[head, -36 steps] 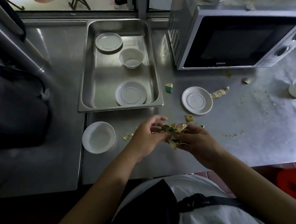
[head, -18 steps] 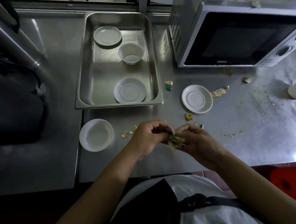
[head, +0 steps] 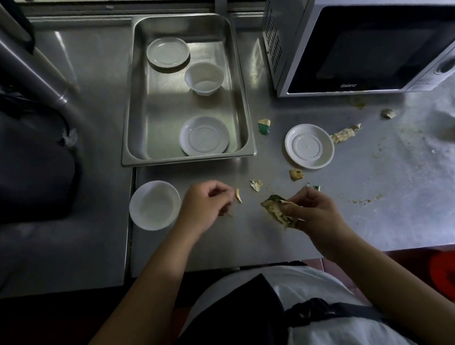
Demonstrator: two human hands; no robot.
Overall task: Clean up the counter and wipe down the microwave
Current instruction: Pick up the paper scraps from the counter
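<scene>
Near the white saucer [head: 309, 146], the right hand [head: 311, 212] clutched crumpled wrappers [head: 277, 211] (light, soft, probably greasy); the left hand [head: 204, 205] pinched one scrap [head: 238, 195] by its edge.

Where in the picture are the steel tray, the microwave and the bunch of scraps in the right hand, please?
steel tray [head: 239, 92], head view, on its right wall.
microwave [head: 372, 48], head view, on the dark door glass.
bunch of scraps [head: 274, 209], head view, on the part sticking out left of the fingers.
</scene>
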